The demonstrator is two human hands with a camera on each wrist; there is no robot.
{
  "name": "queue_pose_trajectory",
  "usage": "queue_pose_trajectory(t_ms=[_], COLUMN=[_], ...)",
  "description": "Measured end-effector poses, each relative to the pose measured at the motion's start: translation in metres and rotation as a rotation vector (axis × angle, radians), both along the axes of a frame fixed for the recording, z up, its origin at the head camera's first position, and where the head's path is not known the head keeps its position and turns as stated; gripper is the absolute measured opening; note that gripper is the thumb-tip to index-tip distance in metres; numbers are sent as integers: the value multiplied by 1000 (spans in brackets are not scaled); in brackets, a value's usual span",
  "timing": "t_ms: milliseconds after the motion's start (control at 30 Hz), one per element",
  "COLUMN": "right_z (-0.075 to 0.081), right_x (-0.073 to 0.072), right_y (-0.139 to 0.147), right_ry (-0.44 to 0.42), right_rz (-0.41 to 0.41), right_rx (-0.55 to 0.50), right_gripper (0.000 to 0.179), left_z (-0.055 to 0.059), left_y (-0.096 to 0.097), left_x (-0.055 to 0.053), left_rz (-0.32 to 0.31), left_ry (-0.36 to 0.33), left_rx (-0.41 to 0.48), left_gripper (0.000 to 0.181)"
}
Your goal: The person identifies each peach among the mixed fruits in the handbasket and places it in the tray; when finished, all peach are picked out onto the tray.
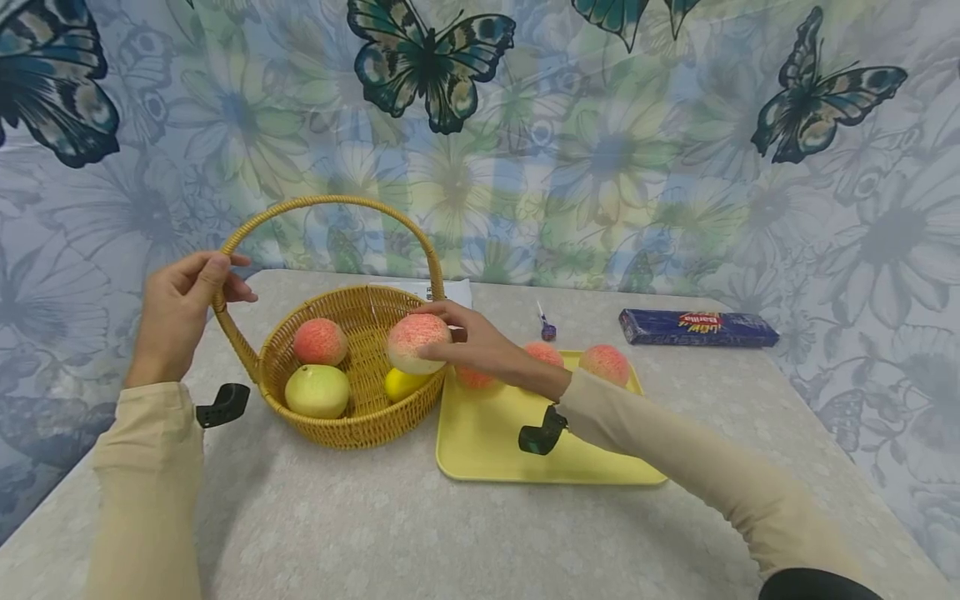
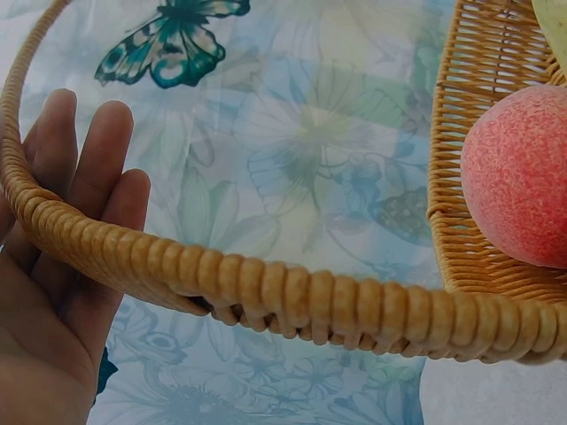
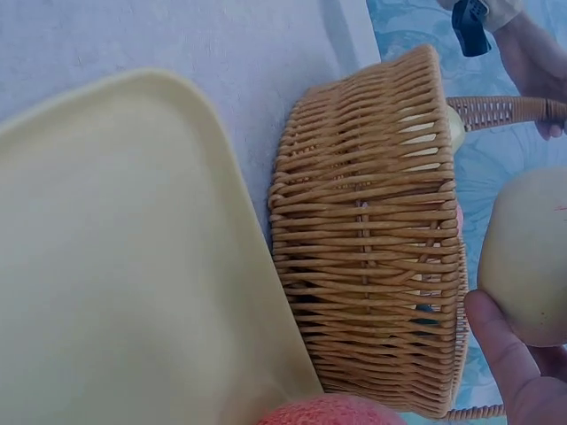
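Held peach [image 1: 418,343] is up over the right side of the basket's opening, in your right hand [image 1: 487,340], thumb and fingers pinching it. Left hand [image 1: 180,304] has its fingers and thumb round the left side of the handle [image 1: 330,200]; the handle arches upright over the basket [image 1: 341,433].

Basket sits toward the far-left corner of the bench [image 1: 375,533]. In it: a red peach [image 1: 320,342] by the left wall, a pale green fruit [image 1: 317,392] just in front of that, and a yellow fruit [image 1: 405,385] by the right wall, partly hidden by the held peach.

Yellow tray [image 1: 487,454] is right beside the basket; can't tell if they touch. Three peaches are along its far edge: corner peach [image 1: 474,377] at the far-left corner, partly behind your right hand; middle peach [image 1: 543,354], partly covered by your wrist; end peach [image 1: 606,364] near the far-right corner.

Lollipop [image 1: 548,331] lies between the tray's far edge and the bench's far edge. Blue box [image 1: 697,328], marked Barilla, lies near the bench's far-right corner. White paper [image 1: 459,292] is at the far edge behind the basket, partly hidden. Butterfly-and-flower cloth [image 1: 600,192] hangs past that edge.
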State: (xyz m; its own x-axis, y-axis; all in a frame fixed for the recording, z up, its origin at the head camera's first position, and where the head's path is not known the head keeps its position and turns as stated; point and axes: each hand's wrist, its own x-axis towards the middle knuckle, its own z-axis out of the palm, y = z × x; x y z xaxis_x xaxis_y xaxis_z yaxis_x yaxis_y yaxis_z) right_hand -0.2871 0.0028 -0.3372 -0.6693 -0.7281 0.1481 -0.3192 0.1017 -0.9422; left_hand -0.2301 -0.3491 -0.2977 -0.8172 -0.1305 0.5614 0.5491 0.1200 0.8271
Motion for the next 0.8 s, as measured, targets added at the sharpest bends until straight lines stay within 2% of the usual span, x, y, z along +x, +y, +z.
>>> queue_pose_trajectory(t_ms=[267, 533, 800], right_z=[1, -5, -14], right_x=[7, 11, 17], right_y=[16, 38, 63], right_ry=[-13, -26, -13], right_rz=[-27, -4, -59], right_rx=[32, -11, 70], right_gripper=[54, 55, 60], left_z=[0, 1, 1], left_y=[0, 1, 1], left_x=[0, 0, -2], left_rz=[-3, 21, 40], left_ry=[-3, -12, -26], left_rx=[24, 3, -14], left_gripper=[28, 27, 28])
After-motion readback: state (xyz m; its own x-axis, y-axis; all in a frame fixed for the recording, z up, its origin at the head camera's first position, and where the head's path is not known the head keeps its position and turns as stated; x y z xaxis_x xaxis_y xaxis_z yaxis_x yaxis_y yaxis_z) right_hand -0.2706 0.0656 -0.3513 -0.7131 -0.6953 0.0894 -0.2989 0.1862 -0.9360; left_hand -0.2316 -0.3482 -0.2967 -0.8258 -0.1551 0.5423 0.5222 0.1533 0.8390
